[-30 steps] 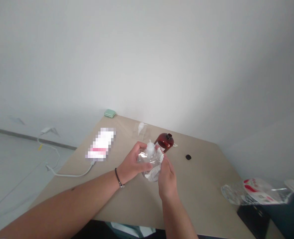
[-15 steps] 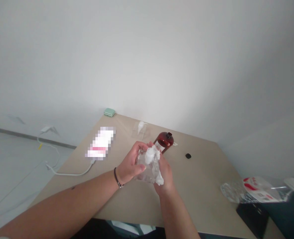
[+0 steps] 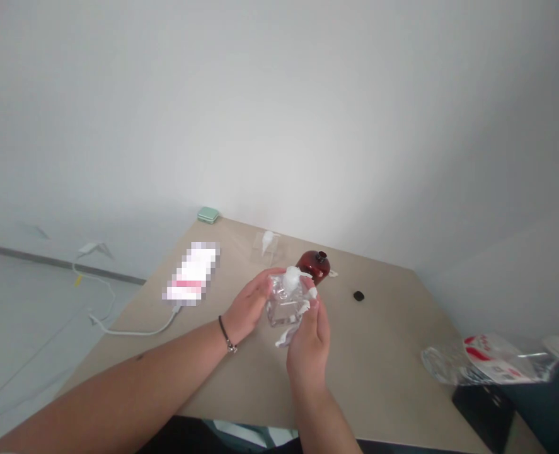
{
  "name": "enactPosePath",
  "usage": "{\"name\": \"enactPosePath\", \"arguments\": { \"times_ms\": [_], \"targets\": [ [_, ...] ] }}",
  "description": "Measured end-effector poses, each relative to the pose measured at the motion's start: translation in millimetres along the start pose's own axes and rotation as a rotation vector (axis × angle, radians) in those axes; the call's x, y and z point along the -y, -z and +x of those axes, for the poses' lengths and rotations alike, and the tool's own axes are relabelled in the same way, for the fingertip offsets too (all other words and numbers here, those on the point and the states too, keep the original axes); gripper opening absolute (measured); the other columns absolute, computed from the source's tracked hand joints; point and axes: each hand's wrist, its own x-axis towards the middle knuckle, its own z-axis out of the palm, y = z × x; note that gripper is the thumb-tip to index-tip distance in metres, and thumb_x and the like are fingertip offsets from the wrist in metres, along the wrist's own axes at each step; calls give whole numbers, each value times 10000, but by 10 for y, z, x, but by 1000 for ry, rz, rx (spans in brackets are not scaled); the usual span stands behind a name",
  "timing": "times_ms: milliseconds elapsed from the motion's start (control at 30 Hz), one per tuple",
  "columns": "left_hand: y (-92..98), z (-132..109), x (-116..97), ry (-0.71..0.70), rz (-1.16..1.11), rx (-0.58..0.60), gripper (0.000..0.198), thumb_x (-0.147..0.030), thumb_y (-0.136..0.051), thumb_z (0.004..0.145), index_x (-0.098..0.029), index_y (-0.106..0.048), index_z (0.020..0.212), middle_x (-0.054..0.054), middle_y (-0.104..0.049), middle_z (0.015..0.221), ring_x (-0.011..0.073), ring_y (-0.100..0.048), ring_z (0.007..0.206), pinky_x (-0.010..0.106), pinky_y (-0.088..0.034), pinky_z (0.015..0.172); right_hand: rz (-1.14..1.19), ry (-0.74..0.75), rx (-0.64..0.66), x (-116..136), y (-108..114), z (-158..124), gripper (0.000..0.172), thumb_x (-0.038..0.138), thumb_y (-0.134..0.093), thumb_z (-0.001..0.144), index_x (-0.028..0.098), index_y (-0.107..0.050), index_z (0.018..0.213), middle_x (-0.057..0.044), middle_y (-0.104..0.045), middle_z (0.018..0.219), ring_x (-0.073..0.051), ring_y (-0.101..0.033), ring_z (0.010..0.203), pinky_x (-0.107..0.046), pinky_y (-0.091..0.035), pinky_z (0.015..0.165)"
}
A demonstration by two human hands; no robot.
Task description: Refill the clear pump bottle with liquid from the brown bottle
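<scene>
Between my hands, above the table, is a clear square pump bottle (image 3: 283, 310) with a white pump head, tilted toward me. My left hand (image 3: 247, 306) is closed on its left side. On the other side my right hand (image 3: 309, 340) presses a crumpled white tissue (image 3: 286, 337) against the bottle, with part of the tissue hanging below the fingers. Just beyond stands a brown bottle (image 3: 314, 265) with an uncapped neck, its lower part hidden by my hands. Another clear pump bottle (image 3: 266, 250) is farther back, near the wall.
A small black cap (image 3: 358, 296) lies right of the brown bottle. At left are a blurred-out phone (image 3: 194, 271) on a white cable (image 3: 140, 331) and a green case (image 3: 208, 215). A clear plastic drink bottle (image 3: 491, 362) lies at the right edge, near a black object (image 3: 484, 413).
The pump bottle has turned, so its pump nozzle now points right. My right hand has come round its near right side with the tissue, and my left thumb has moved up the bottle.
</scene>
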Motion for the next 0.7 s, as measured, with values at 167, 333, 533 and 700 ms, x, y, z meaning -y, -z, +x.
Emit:
{"name": "enactPosePath", "arguments": {
  "times_ms": [167, 333, 533, 700],
  "targets": [
    [-30, -57, 125, 23, -219, 169, 999, -560, -940, 498, -250, -421, 1293, 80, -631, 1196, 274, -628, 1065, 364, -480, 922, -49, 4, 24, 36, 46, -9, 548, 550, -462, 959, 215, -621, 1363, -102, -622, 1410, -269, -574, 1303, -426, -436, 1090],
    [-23, -54, 81, 1, -22, 128, 730, -343, -897, 675, -230, -422, 1218, 69, -604, 1145, 236, -609, 1025, 362, -474, 905, 43, -106, 69, 3, 101, 89, 478, 530, -522, 926, 244, -698, 1266, -72, -655, 1374, -270, -583, 1294, -409, -453, 1067],
    [-4, -70, 12, -35, -73, 254, 699, -349, -870, 682, -221, -419, 1200, 42, -593, 1067, 205, -607, 918, 320, -482, 801, 237, -259, 181, 80, 105, 218, 366, 448, -588, 883, 301, -733, 1185, -22, -653, 1382, -241, -563, 1323, -367, -477, 1043],
    [-38, -128, 12, -57, -54, 335, 706, -276, -856, 660, -232, -415, 1208, 28, -587, 1034, 194, -586, 883, 296, -458, 766, 233, -275, 264, 174, 128, 285, 396, 451, -636, 833, 284, -744, 1175, -53, -650, 1382, -279, -547, 1345, -422, -483, 1060]
  ]
}}
